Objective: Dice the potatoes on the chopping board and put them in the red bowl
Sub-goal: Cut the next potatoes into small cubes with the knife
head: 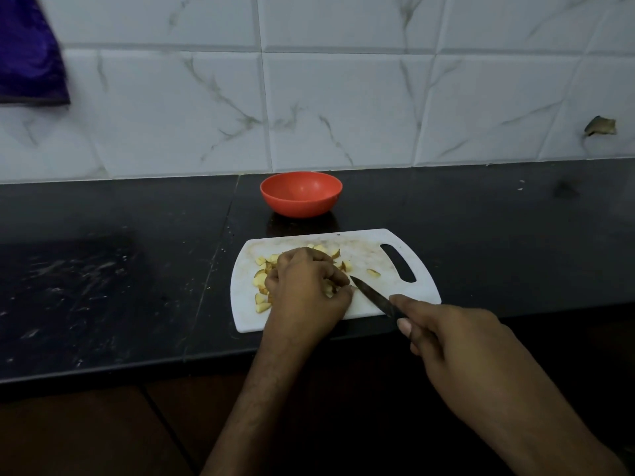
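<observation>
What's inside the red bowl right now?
The red bowl looks empty: only its bare inner wall shows. The near rim hides the very bottom. The potato pieces lie on the chopping board.

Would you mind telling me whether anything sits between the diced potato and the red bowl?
Nothing visible does: only bare counter separates the board holding the potato pieces from the empty bowl.

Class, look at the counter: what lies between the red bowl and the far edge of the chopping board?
Nothing: the head view shows only bare black counter between red bowl and chopping board.
</observation>
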Demonstrator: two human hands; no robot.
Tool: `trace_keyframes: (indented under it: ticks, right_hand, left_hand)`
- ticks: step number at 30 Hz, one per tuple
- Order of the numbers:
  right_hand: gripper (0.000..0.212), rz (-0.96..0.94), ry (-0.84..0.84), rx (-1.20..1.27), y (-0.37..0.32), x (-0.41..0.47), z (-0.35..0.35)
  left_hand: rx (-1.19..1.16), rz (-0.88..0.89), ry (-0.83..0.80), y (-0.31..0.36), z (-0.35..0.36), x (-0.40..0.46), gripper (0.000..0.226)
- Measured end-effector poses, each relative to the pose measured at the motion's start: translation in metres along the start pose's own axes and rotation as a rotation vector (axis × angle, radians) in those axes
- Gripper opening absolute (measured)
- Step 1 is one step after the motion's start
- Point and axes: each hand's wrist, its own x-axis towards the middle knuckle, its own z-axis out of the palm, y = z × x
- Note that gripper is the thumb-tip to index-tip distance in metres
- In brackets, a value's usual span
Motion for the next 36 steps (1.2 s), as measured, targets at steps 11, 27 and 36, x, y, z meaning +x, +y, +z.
trace_keyframes:
  ticks: [11,27,36]
  right_hand:
    - [0.033,-0.021,-0.087,-0.065,-0.012,0.026,0.008]
    - [0.037,0.007,-0.016,-0.187,-0.003,-0.003,-0.019]
    - [0.027,0.106,0.065,-0.153,0.008,0.015,-0.008]
  left_hand:
    - [0.006,0.009,0.034,-0.001,0.002,0.003,0.020]
    - [0.117,0.146,0.019,0.003,0.009,-0.005,0.028]
    - [0.269,0.253,-0.048,0.007,0.012,-0.009,0.032]
